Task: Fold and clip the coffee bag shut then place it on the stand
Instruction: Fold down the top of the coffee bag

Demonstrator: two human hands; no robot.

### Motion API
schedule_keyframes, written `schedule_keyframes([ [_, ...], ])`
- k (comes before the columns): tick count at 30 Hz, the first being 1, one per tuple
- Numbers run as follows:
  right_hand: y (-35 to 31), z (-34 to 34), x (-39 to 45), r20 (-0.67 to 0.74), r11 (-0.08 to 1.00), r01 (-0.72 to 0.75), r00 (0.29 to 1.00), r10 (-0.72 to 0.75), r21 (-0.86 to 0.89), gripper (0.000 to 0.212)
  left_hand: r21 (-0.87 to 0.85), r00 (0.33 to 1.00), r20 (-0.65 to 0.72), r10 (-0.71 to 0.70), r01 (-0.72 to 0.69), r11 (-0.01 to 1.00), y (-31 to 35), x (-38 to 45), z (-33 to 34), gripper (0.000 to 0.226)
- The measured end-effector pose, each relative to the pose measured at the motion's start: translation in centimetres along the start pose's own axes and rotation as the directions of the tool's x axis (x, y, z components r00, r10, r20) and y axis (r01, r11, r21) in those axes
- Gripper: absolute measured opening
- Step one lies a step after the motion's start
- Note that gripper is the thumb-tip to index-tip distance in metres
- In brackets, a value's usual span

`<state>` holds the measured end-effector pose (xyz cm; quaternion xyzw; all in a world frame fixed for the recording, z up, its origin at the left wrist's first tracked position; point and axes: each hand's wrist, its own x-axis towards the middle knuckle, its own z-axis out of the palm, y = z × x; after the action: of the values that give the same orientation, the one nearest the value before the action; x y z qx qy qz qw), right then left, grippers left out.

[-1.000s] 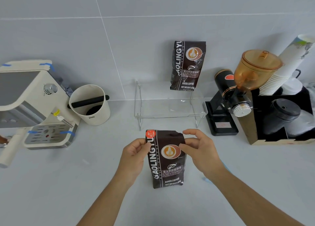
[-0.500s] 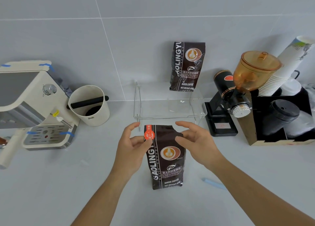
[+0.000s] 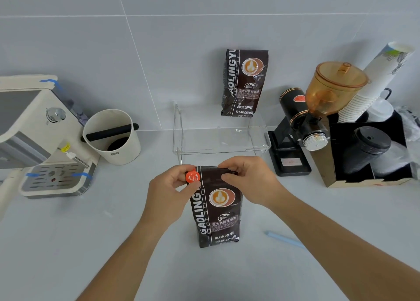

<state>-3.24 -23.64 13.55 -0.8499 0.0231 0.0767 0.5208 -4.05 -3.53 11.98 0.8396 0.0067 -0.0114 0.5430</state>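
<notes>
A dark brown coffee bag stands upright on the grey counter in front of me. My left hand pinches its top left corner, beside the orange round sticker. My right hand pinches the top right of the bag, where the top edge is bent over. A light blue clip bar lies on the counter to the right of the bag, untouched. Behind the bag stands the clear acrylic stand, with a second identical coffee bag upright on its right rear part.
A cream espresso machine and a white knock box sit at the left. At the right are a black grinder with an amber hopper and a black organiser holding cups and lids. A tiled wall runs behind.
Half a second ago both hands had opened around the bag's top; now their fingers have closed on its top corners again. The bag stays where it stood.
</notes>
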Motion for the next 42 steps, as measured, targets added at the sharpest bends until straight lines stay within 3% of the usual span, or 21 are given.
schedule_keyframes([
  [6,-0.7,0.0,0.0,-0.007,1.000,0.009,1.000,-0.010,-0.013,0.027,0.132,0.999,-0.022,0.047,-0.044,0.990,0.4,0.3,-0.2,0.017],
  [11,-0.7,0.0,-0.1,0.011,0.999,-0.031,0.999,0.031,0.024,0.022,0.056,1.000,0.005,0.011,-0.011,0.998,0.1,0.7,-0.4,0.016],
  [18,-0.5,0.5,-0.5,0.027,0.988,-0.063,0.998,0.060,0.144,0.014,-0.179,0.999,0.025,-0.040,0.044,0.983,0.1,0.6,-0.1,0.020],
  [24,-0.7,0.9,-0.9,0.007,0.968,-0.079,0.997,0.080,0.239,0.022,-0.238,0.997,0.058,-0.053,0.066,0.969,0.2,0.1,0.5,0.005],
  [30,-0.7,1.3,-1.1,0.039,0.944,-0.131,0.991,0.124,0.302,0.023,-0.214,0.991,0.090,-0.097,0.114,0.970,0.0,0.0,0.3,0.015],
  [35,-0.5,1.0,-0.8,0.118,0.940,-0.198,0.978,0.171,0.278,0.014,-0.161,0.976,0.177,-0.123,0.152,0.975,-0.5,-0.6,-0.2,0.041],
  [42,0.0,0.6,-0.7,0.231,0.975,-0.183,0.961,0.151,0.127,0.043,-0.114,0.983,0.161,-0.090,0.109,0.988,-0.3,-0.7,0.0,0.037],
])
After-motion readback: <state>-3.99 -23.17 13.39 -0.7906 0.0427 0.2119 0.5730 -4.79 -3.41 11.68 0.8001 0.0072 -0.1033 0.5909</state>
